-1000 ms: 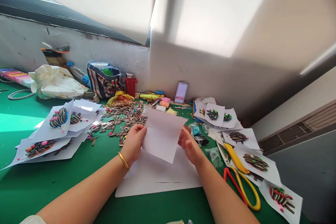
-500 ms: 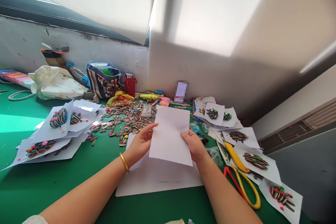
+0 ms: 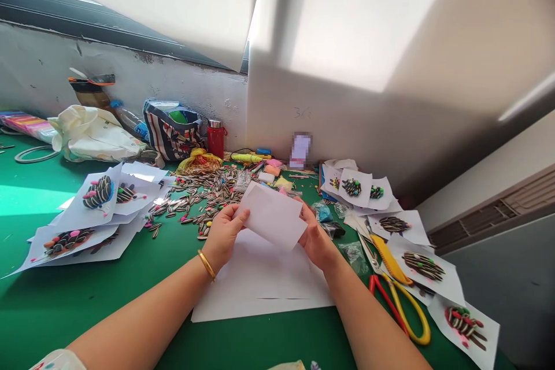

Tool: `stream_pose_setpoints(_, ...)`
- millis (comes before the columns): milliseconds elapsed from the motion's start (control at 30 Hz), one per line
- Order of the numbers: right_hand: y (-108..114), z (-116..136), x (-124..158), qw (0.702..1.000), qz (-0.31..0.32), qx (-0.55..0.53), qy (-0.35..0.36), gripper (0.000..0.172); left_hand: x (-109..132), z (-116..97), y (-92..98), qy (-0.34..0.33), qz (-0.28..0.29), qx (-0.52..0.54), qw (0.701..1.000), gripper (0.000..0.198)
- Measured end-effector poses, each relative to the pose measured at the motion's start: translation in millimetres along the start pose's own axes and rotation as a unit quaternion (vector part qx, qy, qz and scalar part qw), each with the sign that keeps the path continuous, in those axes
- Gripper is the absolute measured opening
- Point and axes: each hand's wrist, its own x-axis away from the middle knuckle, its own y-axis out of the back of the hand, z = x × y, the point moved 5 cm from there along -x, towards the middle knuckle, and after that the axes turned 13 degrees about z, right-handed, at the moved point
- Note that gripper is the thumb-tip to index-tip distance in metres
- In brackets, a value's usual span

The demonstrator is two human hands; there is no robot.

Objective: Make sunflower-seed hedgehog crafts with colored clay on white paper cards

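Both my hands hold a small white sheet of paper (image 3: 274,217) above the green table (image 3: 87,295). My left hand (image 3: 223,235), with a gold bangle at the wrist, pinches the sheet's left edge. My right hand (image 3: 315,237) grips its right edge. The sheet looks folded over and lies tilted, its top edge turned away from me. Beneath it a larger white sheet (image 3: 260,283) lies flat on the table.
A heap of striped sunflower seeds (image 3: 199,196) lies behind my hands. Paper sheets with seed pictures (image 3: 93,208) are stacked at the left and more (image 3: 422,269) at the right. Scissors with red and yellow handles (image 3: 396,295) lie at the right. Bags and a red flask (image 3: 215,139) stand by the wall.
The sheet, upright and full-length half a second ago, now looks shorter and folded over, tilted flatter. My left fingers closed onto its left edge; both hands rose a little.
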Motion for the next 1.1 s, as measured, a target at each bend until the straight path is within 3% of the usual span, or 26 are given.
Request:
stream_pose_setpoints(233,7,-9,0,0.999,-0.034,0.001,0.003,0.104,0,2,0.4,-0.018,-0.008,-0.047,0.999,0.057)
stream_pose_setpoints(333,9,-12,0,0.997,-0.058,0.024,-0.040,0.081,1,2,-2.8,-0.009,0.016,-0.055,0.998,0.066)
stream_pose_setpoints(400,12,-11,1,0.994,-0.082,0.045,-0.059,0.063,1,1,-4.5,-0.007,0.031,-0.060,0.998,0.064)
stream_pose_setpoints(500,14,-10,2,0.990,-0.091,0.082,-0.076,0.051,-1,-1,-4.5,-0.008,0.057,-0.073,0.996,0.057)
stream_pose_setpoints(700,7,-11,2,0.986,-0.018,0.126,-0.105,0.046,-6,-3,-0.8,0.036,0.100,-0.052,0.993,0.046)
stream_pose_setpoints(867,8,-11,1,0.992,-0.042,0.082,-0.084,0.042,-4,1,-1.9,0.056,0.087,-0.047,0.994,0.037)
stream_pose_setpoints(1100,9,-14,-1,0.994,-0.064,0.025,-0.087,0.043,-3,4,-2.4,0.061,0.063,-0.052,0.995,0.039)
